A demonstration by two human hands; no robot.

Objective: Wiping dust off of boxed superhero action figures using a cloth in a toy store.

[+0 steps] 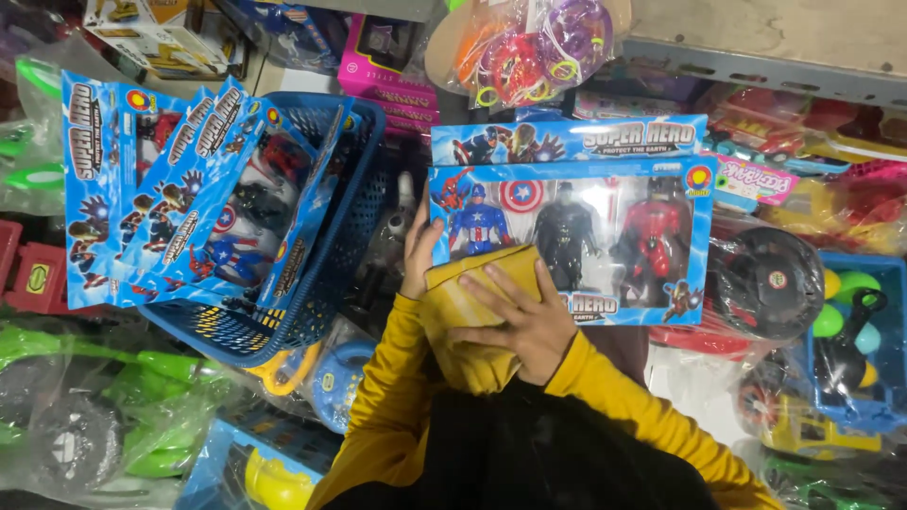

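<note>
left hand (419,250) gripping, right hand (524,319) flat

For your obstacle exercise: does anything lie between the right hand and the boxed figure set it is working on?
Yes. A yellow cloth lies under the right hand, pressed against the figure box front. The left hand holds the box's left edge directly.

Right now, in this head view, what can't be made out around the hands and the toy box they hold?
- Toy box: its lower left corner is hidden by the yellow cloth and the right hand.
- Left hand: only fingers show; the rest is behind the box edge and cloth.
- Blue basket: its inside is covered by more boxes.
- Bagged toys at the top: blurred by shiny plastic, cut off by the edge.
</note>
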